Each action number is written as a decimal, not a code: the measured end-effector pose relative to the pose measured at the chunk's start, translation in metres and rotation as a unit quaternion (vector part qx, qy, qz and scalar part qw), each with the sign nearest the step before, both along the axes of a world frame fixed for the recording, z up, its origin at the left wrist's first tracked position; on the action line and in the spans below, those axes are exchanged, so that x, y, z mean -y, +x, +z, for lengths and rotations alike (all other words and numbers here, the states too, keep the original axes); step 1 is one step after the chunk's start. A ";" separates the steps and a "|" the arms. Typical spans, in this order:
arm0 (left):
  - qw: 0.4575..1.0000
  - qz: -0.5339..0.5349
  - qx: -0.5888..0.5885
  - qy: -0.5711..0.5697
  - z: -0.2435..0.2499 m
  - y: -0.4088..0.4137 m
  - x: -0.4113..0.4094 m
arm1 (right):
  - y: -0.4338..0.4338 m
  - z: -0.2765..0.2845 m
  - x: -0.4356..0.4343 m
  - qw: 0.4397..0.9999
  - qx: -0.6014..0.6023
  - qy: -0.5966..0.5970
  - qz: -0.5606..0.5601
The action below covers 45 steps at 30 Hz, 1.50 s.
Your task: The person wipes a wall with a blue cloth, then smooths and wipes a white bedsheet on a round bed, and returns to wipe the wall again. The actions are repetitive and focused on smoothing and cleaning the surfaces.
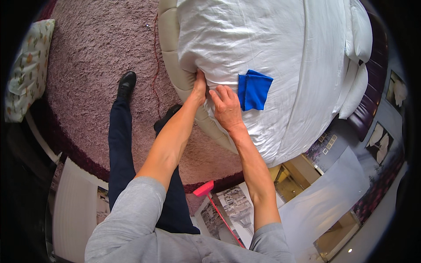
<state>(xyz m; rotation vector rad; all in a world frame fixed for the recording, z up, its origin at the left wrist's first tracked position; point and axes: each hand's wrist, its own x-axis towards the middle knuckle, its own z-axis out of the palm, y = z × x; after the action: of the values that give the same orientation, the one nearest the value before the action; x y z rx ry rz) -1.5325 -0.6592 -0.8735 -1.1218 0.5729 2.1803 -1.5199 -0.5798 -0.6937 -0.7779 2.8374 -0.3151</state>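
A white quilt (269,39) with wrinkles covers the bed, whose padded cream frame (169,39) curves along its edge. My left hand (199,86) reaches in between the quilt's edge and the frame; its fingertips are hidden by the fabric, so its grip does not show. Just to the right, my right hand (227,104) rests on the quilt near its edge with the fingers bent; whether they pinch the fabric is unclear. Beside the right hand, a folded blue cloth (256,90) lies on the quilt, not touched by it.
White pillows (357,85) lie by a dark headboard (370,95). Along the pink shaggy rug (98,42) runs a thin red cord (155,65), close to my shoes. A pink broom (204,188) stands behind me. At the far left sits a cactus-print cushion (31,62).
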 end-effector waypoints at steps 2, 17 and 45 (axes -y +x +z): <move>0.998 -0.002 0.052 -0.016 0.011 -0.003 0.007 | -0.006 0.001 0.002 1.000 -0.005 0.004 0.002; 0.994 0.051 -0.062 -0.068 0.021 -0.066 0.039 | -0.034 -0.003 0.026 0.994 0.075 -0.017 -0.079; 0.971 -0.144 0.186 0.038 0.036 0.060 -0.005 | -0.054 -0.011 0.024 0.974 0.150 -0.071 -0.155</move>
<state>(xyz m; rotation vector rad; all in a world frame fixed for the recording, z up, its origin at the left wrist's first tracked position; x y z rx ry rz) -1.4726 -0.6546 -0.8376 -1.2773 0.4487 1.6785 -1.5741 -0.6040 -0.7052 -0.2738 2.6574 -0.6273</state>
